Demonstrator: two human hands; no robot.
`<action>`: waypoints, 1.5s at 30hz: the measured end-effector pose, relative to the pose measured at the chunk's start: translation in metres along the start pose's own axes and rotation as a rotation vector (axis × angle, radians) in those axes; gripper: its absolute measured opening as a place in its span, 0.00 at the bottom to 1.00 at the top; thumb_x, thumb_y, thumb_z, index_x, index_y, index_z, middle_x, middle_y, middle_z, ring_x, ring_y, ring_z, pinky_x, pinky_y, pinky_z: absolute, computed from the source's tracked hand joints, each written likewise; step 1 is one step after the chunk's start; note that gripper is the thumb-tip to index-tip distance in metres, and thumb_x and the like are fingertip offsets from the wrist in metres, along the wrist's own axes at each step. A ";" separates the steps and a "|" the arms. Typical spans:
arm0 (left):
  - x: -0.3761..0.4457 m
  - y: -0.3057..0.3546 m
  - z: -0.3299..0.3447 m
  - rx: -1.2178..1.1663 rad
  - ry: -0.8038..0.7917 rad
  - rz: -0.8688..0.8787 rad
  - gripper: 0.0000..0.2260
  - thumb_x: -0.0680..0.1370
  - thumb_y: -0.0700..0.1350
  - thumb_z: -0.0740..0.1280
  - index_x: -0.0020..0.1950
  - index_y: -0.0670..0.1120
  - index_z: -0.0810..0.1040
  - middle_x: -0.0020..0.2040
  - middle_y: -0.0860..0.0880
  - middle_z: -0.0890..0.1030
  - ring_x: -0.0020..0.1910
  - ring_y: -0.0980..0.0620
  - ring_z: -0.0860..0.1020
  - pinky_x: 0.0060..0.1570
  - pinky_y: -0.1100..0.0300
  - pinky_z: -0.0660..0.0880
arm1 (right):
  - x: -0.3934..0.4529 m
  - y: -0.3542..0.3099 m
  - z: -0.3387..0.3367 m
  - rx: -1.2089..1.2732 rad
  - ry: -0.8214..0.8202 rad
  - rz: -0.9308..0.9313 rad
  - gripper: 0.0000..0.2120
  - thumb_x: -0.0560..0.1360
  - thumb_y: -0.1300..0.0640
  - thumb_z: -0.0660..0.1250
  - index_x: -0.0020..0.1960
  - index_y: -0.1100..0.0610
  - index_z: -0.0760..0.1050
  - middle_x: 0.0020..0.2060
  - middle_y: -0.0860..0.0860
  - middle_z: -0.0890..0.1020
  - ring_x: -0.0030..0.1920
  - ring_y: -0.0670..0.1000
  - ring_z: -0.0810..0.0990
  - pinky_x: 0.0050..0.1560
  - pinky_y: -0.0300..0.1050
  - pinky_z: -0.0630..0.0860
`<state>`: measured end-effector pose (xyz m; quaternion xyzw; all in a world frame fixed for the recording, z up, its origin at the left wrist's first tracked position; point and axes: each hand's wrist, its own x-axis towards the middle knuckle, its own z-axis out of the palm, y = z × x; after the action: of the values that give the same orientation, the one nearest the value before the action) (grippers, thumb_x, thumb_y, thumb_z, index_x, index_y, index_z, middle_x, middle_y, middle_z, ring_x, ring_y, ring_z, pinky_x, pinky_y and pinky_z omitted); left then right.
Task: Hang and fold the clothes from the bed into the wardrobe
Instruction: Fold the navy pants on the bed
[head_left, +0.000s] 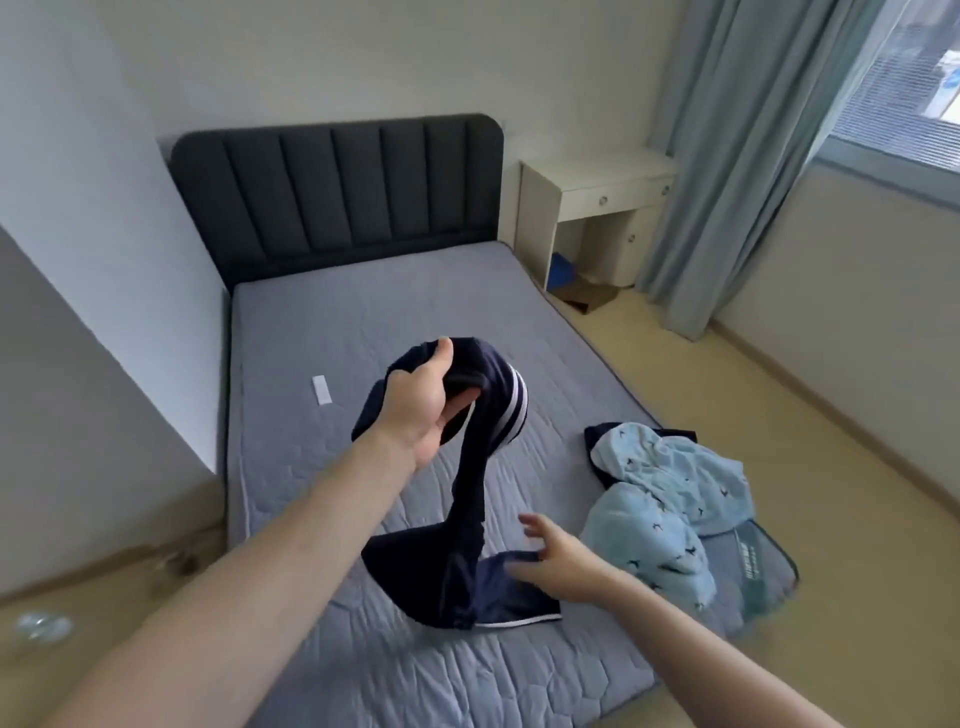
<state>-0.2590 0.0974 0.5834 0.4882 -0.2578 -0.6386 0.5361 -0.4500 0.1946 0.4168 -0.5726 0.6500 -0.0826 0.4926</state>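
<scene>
Where the left hand (422, 404) grips, navy white-striped trousers (470, 499), bunched.

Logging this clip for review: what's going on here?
A person is sorting clothes on a bed. The left hand grips one end of a navy garment with white stripes and lifts it, its lower part trailing on the mattress. The right hand, fingers spread, reaches onto that lower end. A light blue patterned garment lies crumpled to the right, untouched.
</scene>
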 end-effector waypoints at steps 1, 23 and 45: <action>-0.005 0.008 0.003 -0.032 -0.015 0.018 0.12 0.83 0.46 0.67 0.52 0.37 0.83 0.46 0.43 0.87 0.47 0.48 0.86 0.43 0.57 0.83 | 0.003 0.008 0.022 -0.009 -0.059 0.028 0.40 0.70 0.41 0.74 0.77 0.49 0.64 0.66 0.45 0.75 0.57 0.40 0.79 0.54 0.40 0.78; -0.098 0.145 0.003 -0.195 -0.086 0.416 0.10 0.83 0.42 0.67 0.54 0.35 0.81 0.57 0.40 0.83 0.50 0.47 0.86 0.47 0.55 0.84 | 0.043 -0.073 0.045 0.269 0.504 0.202 0.12 0.80 0.51 0.64 0.60 0.56 0.75 0.56 0.57 0.83 0.53 0.60 0.81 0.54 0.48 0.76; -0.088 -0.059 -0.154 1.036 -0.325 0.173 0.05 0.75 0.49 0.73 0.50 0.56 0.80 0.46 0.59 0.84 0.47 0.62 0.81 0.56 0.52 0.79 | 0.001 -0.152 -0.010 0.569 0.077 0.013 0.13 0.83 0.49 0.64 0.51 0.59 0.80 0.36 0.50 0.88 0.37 0.48 0.87 0.32 0.39 0.79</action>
<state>-0.1503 0.2271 0.5032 0.5605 -0.6572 -0.4489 0.2292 -0.3562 0.1393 0.5237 -0.4036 0.6227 -0.2801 0.6090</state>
